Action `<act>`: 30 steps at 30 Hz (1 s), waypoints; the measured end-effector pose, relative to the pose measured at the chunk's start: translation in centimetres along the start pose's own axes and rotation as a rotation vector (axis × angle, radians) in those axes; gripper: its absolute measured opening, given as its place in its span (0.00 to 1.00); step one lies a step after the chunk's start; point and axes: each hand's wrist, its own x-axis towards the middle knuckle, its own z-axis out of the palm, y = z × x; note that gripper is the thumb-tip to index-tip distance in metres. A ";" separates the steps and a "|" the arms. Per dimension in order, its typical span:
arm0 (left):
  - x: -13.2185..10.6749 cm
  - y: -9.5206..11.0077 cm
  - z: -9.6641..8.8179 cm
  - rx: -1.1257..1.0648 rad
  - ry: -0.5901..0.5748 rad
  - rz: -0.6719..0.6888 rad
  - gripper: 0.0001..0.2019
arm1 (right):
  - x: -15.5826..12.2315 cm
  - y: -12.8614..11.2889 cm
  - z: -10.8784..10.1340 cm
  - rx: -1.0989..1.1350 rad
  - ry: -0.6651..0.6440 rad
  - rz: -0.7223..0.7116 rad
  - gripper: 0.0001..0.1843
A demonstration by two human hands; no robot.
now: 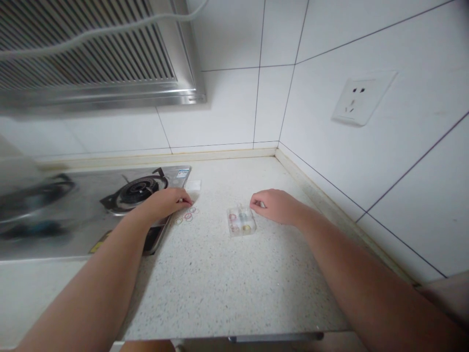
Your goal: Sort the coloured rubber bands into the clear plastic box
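Several thin coloured rings (188, 216), like small hair ties, lie in a loose group on the countertop beside the stove. My left hand (172, 200) is at their far edge, thumb and fingertips pinched together; what is between the fingertips is too small to make out. To the right stands a small clear plastic box (241, 230) with compartments, where pink, greyish and yellow rings show. By the box's far right corner is my right hand (270, 205), fingers curled against the thumb. Whether it touches the box or holds anything is hidden.
A steel gas stove (91, 195) with black burner supports (137, 191) borders the speckled countertop (205, 283) on the left. A small white piece (194, 185) lies behind the rings. A range hood (110, 58) hangs above; a tiled wall with a socket (361, 100) rises at right.
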 end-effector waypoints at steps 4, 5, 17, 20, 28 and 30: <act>0.1 -0.2 0.2 0.029 0.008 -0.014 0.12 | 0.0 0.0 0.0 -0.002 0.009 -0.003 0.12; 0.1 -0.2 0.2 0.033 0.015 -0.015 0.11 | 0.0 0.0 0.0 -0.004 0.011 -0.004 0.13; 0.3 0.5 0.4 0.090 0.038 -0.089 0.13 | 0.2 0.6 0.5 0.033 0.018 -0.025 0.13; 0.3 0.7 0.5 0.109 0.022 -0.107 0.14 | 0.5 1.1 0.9 0.069 0.021 -0.008 0.13; 0.2 2.4 0.4 0.133 0.220 -0.094 0.16 | 0.5 1.0 0.8 0.111 0.134 -0.041 0.11; 0.3 3.3 0.3 0.029 0.294 -0.080 0.14 | 0.4 0.8 0.8 0.108 0.159 -0.056 0.11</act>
